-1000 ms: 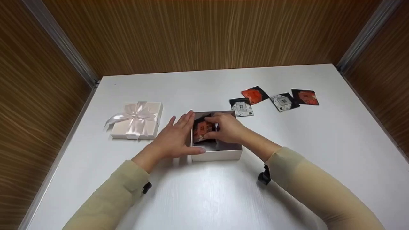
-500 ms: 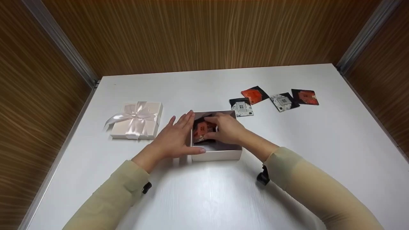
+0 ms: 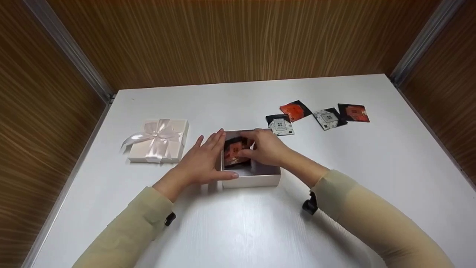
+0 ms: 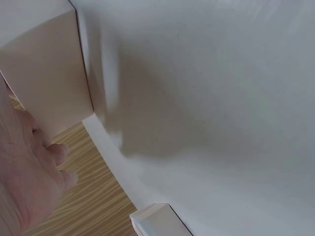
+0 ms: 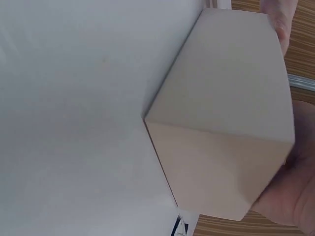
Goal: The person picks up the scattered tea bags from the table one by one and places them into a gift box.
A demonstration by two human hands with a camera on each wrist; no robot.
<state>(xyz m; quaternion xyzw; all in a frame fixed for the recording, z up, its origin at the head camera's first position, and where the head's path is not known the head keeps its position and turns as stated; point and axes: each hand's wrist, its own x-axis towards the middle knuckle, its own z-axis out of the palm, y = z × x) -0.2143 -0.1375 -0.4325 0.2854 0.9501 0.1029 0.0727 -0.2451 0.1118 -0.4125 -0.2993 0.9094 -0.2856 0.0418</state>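
Note:
A white open-topped box stands on the table in the middle of the head view. Inside its left half lies a square red-and-black sachet. My left hand rests against the box's left side, fingers straight along the wall and thumb across the front rim. My right hand reaches into the box from the right, its thumb over the sachet's right edge and its index finger spread toward the back wall; the other fingers are mostly hidden. Both wrist views show the box's outer walls, which hide the sachet.
Left of the box sits a flat white box lid tied with a pale pink ribbon bow. Behind and to the right lie a white sachet, an orange one, another white one and a red one. Wood-grain panels surround the table.
My right index finger has lifted off the sachet toward the back of the box, and the thumb has shifted slightly. The sachet stays in the left half. My left hand has kept its place.

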